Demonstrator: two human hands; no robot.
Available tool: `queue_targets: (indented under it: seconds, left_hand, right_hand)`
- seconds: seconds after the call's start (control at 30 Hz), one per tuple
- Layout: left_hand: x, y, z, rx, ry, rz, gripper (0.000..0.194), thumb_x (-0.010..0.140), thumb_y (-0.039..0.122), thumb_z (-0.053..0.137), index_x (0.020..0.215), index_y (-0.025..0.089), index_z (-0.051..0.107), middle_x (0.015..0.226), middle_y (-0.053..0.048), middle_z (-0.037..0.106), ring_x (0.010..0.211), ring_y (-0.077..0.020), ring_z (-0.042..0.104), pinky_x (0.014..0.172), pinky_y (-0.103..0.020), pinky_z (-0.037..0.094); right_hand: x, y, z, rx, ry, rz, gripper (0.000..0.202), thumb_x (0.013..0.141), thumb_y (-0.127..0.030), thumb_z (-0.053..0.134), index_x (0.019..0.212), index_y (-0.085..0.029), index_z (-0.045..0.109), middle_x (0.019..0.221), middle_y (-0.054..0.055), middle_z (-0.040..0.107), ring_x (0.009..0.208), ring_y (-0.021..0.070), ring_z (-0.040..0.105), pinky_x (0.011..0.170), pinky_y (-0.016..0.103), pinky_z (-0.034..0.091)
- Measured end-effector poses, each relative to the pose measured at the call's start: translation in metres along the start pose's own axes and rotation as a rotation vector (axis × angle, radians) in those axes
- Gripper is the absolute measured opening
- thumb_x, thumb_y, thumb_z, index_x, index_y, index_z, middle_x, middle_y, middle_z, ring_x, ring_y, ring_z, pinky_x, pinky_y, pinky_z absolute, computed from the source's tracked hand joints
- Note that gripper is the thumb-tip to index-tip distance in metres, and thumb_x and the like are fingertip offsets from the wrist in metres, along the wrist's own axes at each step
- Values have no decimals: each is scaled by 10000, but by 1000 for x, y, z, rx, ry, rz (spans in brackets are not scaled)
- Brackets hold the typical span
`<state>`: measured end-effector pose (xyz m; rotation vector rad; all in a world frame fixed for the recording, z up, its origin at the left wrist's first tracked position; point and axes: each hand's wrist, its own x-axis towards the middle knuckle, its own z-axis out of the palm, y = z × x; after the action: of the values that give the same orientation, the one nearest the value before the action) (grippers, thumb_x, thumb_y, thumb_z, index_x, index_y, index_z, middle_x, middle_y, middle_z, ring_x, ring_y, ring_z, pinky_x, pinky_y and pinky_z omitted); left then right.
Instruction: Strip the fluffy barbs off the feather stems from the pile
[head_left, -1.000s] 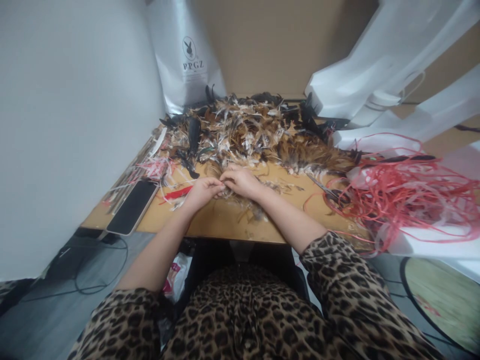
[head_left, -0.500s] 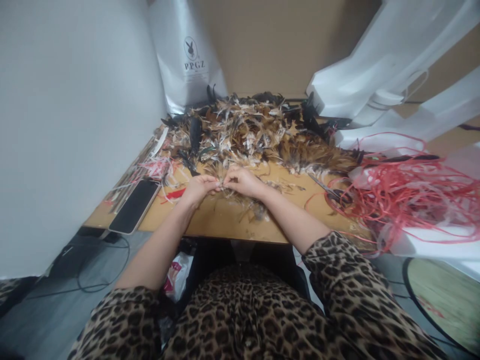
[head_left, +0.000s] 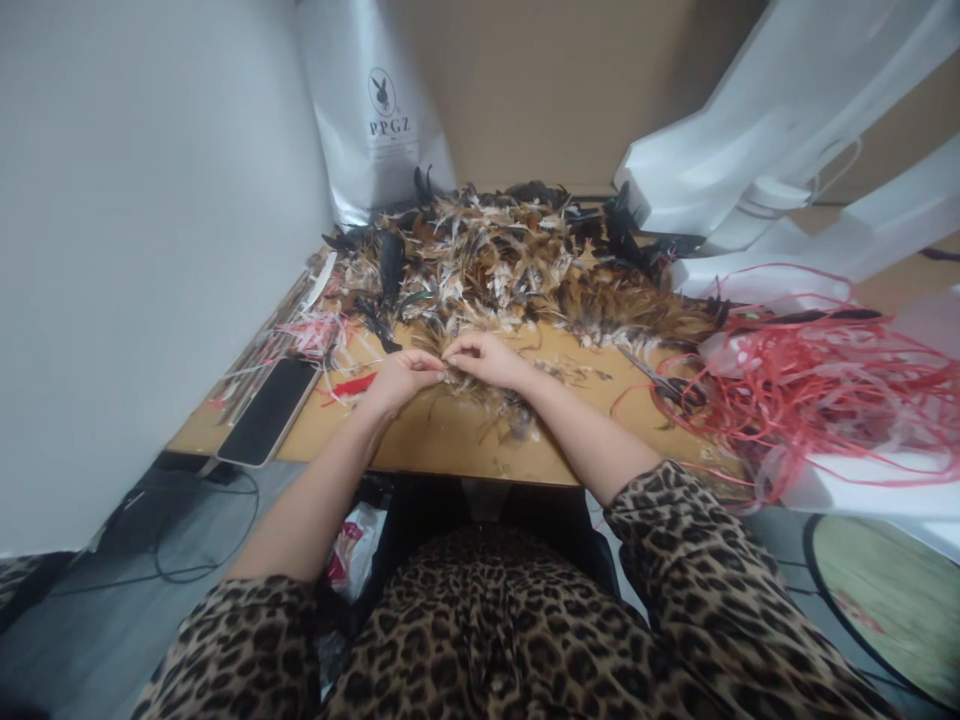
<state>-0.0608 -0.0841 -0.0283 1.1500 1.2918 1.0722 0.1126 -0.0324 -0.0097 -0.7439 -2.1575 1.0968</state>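
Note:
Over the front half of the table, my left hand (head_left: pixel 405 380) is closed in a pinch. A small brownish feather (head_left: pixel 429 338) rises from its fingertips, though its lower end is hidden. My right hand (head_left: pixel 487 362) comes in from the other side, thumb and forefinger pinched almost against the left fingertips. Whatever the right fingers hold is too small to make out. Behind both hands spreads a large pile of brown, white and black feathers (head_left: pixel 495 255). Loose feather scraps (head_left: pixel 514 412) lie under and beside my right wrist.
Left of my hands are a phone (head_left: pixel 268 412), a red strip (head_left: pixel 352 386) and pink-white strands (head_left: pixel 319 335). At right, scissors (head_left: pixel 679 390) lie beside tangled red ribbon (head_left: pixel 817 400). A silver bag (head_left: pixel 382 160) stands behind, near a white wall panel (head_left: pixel 150 250) at left.
My right fingertips have shifted slightly up and left, and the fingers look straighter. My left hand has moved only slightly. The feather pile and the surrounding things look the same.

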Motion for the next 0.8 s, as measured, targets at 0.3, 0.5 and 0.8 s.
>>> queue_targets:
  seconds: [0.3, 0.5, 0.8]
  left_hand:
    - [2, -8, 5, 305, 88, 224, 162, 630, 241, 647, 745, 131, 619, 700, -42, 653, 625, -126, 593, 622, -247, 463]
    - [-2, -8, 8, 709, 186, 450, 144, 721, 224, 546, 816, 168, 638, 765, -44, 657, 692, -138, 597, 682, -249, 455]
    - [0, -10, 9, 845, 218, 519, 138, 752, 218, 529, 808, 179, 649, 797, -70, 654, 776, -180, 589, 746, -282, 429]
  right_hand:
    - [-1, 8, 8, -322, 1, -88, 191, 754, -178, 503, 767, -137, 689, 715, 30, 650, 675, 97, 544, 651, 202, 363]
    - [2, 14, 11, -386, -14, -25, 185, 750, -191, 515, 738, -132, 689, 723, 41, 665, 664, 99, 544, 630, 201, 349]
    - [2, 13, 11, -350, -16, 89, 174, 727, -213, 537, 751, -137, 692, 670, 18, 658, 576, 80, 514, 563, 189, 321]
